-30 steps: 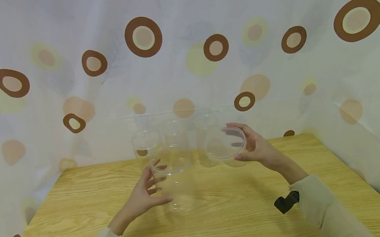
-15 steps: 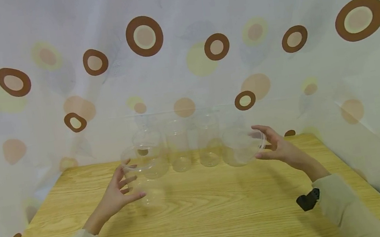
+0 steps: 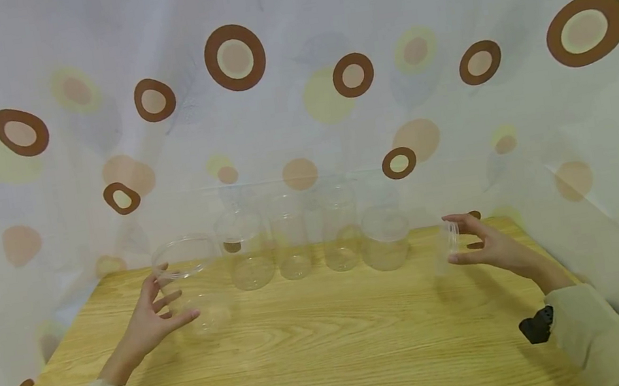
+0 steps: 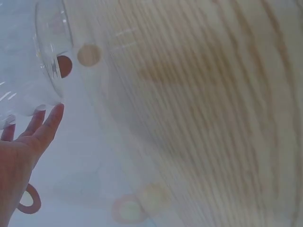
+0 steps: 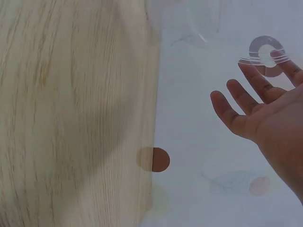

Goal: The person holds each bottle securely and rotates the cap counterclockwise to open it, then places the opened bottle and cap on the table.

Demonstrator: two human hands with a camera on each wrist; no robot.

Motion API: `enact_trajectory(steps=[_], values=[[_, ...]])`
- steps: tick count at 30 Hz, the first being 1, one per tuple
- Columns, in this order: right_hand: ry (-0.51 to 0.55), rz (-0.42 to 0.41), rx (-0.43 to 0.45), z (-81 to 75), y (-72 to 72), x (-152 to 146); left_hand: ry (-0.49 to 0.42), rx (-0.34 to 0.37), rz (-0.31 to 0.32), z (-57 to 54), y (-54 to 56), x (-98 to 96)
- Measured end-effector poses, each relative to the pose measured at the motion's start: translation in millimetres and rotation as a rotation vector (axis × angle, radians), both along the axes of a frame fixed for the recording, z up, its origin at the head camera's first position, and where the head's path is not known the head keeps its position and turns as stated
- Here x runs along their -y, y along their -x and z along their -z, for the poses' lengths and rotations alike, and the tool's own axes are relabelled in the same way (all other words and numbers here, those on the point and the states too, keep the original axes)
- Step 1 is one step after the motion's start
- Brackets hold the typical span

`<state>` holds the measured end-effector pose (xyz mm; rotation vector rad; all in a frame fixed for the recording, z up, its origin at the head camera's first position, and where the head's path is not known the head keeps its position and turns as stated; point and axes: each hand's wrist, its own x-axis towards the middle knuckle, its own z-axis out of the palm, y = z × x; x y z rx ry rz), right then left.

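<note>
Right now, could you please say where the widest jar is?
In the head view, the widest jar is on the left, held by the left hand, left of the four standing jars.

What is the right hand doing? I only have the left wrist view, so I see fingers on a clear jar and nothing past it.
Observer: The right hand pinches a clear piece with a ridged rim between thumb and fingers; I can't tell whether it is a lid or a jar.

Operator: What stands toward the back of the table?

Observer: Four clear jars in a row, the middle two slimmer than the outer ones.

Operator: Where is the thumb of the left hand? My view cuts it off.

Observer: In the head view, the left thumb reaches across the near side of the wide clear jar.
</note>
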<state>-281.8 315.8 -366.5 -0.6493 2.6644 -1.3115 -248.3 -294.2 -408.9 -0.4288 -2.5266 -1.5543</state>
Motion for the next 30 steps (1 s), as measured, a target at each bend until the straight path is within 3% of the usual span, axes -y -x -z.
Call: enact_trajectory(steps=[12, 20, 30], values=[[-0.210, 0.022, -0.020, 18.4, 3.9, -22, -0.021, 0.039, -0.059, 2.3, -5.2, 25.5], [-0.248, 0.024, -0.040, 25.1, 5.5, -25, -0.005, 0.027, -0.087, 5.3, -5.7, 37.9], [-0.332, -0.051, -0.126, 31.9, 4.0, -17, 0.035, 0.063, -0.096, 13.5, -2.9, 46.2]])
